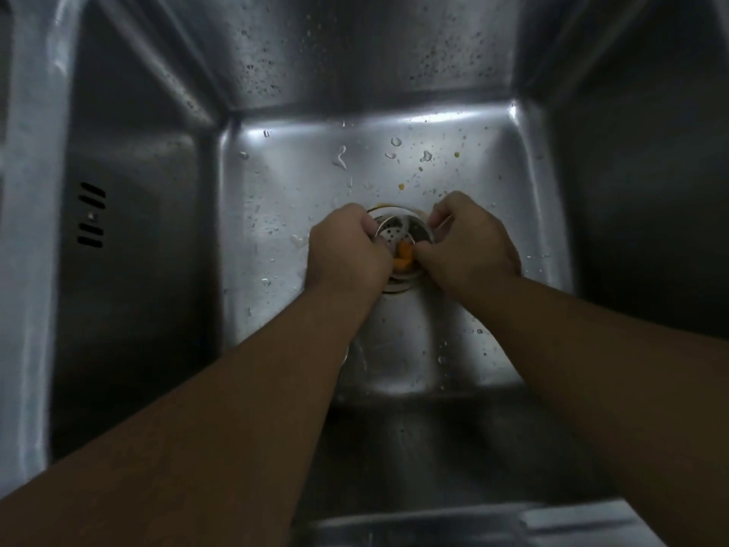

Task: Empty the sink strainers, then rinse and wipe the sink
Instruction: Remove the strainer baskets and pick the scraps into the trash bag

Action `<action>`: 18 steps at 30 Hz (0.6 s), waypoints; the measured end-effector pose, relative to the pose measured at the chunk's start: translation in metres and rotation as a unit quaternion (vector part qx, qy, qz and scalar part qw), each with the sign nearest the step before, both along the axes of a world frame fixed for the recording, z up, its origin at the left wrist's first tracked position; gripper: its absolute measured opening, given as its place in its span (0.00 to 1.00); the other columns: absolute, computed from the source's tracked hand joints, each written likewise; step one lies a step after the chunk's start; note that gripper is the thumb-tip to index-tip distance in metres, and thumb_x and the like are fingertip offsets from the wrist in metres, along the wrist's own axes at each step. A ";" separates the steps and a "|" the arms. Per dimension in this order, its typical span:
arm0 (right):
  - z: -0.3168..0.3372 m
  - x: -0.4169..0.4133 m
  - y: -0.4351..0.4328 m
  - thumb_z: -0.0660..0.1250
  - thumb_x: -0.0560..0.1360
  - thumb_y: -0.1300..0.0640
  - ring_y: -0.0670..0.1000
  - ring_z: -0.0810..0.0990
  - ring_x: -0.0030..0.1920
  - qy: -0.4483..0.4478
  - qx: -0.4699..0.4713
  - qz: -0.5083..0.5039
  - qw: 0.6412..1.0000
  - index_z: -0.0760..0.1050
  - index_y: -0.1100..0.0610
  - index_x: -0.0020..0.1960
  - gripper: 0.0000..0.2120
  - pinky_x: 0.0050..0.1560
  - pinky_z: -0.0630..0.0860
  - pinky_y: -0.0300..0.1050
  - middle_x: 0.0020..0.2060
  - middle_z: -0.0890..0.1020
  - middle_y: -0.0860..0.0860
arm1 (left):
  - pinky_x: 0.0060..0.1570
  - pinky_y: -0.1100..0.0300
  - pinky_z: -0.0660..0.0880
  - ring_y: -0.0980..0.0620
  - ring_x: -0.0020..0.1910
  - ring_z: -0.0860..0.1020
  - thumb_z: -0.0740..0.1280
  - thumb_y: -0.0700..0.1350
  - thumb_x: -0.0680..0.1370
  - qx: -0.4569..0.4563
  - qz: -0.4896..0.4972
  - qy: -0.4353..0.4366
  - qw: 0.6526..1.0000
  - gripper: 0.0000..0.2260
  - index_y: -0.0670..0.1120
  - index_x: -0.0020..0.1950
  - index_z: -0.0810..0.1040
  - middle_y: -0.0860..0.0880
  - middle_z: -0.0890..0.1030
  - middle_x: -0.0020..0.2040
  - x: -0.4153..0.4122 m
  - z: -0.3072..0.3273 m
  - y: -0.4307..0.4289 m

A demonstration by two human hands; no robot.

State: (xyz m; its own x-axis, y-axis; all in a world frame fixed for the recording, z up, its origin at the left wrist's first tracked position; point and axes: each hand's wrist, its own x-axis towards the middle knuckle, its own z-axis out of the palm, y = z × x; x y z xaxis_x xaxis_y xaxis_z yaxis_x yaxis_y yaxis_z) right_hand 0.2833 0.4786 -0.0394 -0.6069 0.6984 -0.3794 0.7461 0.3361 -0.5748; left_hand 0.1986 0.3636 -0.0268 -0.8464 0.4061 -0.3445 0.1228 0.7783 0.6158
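Stainless steel sink basin [284, 183], still wet; the round perforated metal strainer [398, 234] is seated in the centre drain, orange food scraps [403, 257] inside. Its rim is pinched by the left hand [347, 246] and right hand [469, 242]. Emptying step, probably; a straight level lift is called for next. No writing can be read.

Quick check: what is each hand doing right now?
Left hand: closed on the round perforated steel sink strainer.
Right hand: closed on the same strainer's opposite rim.
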 end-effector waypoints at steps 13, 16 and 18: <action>0.065 0.055 -0.018 0.75 0.75 0.62 0.44 0.79 0.42 -0.068 -0.075 0.048 0.994 0.80 0.50 0.44 0.08 0.36 0.71 0.32 0.42 0.82 0.48 | 0.48 0.58 0.78 0.50 0.48 0.82 0.67 0.44 0.82 -0.047 -0.008 -0.127 0.991 0.06 0.46 0.51 0.84 0.49 0.84 0.45 0.056 0.050 -0.043; 0.064 0.062 -0.021 0.75 0.75 0.63 0.45 0.80 0.44 -0.100 -0.099 0.051 0.989 0.81 0.52 0.47 0.06 0.38 0.72 0.33 0.45 0.83 0.50 | 0.54 0.53 0.79 0.49 0.49 0.83 0.66 0.43 0.83 -0.070 -0.002 -0.202 0.977 0.07 0.48 0.49 0.84 0.48 0.85 0.47 0.058 0.051 -0.045; 0.064 0.065 -0.019 0.74 0.76 0.63 0.47 0.80 0.47 -0.125 -0.115 0.059 0.984 0.83 0.53 0.51 0.06 0.44 0.74 0.37 0.48 0.84 0.51 | 0.48 0.57 0.78 0.51 0.49 0.82 0.65 0.44 0.83 -0.103 -0.021 -0.223 0.969 0.08 0.49 0.51 0.84 0.50 0.85 0.48 0.059 0.050 -0.044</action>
State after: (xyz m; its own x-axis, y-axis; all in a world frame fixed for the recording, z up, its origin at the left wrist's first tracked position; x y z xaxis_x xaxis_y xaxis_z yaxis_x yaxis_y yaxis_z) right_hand 0.3478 0.4598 0.0243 -0.5467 0.5068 -0.6665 0.8371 0.3124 -0.4491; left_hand 0.2579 0.3201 0.0233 -0.5787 0.3206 -0.7499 -0.0857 0.8905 0.4469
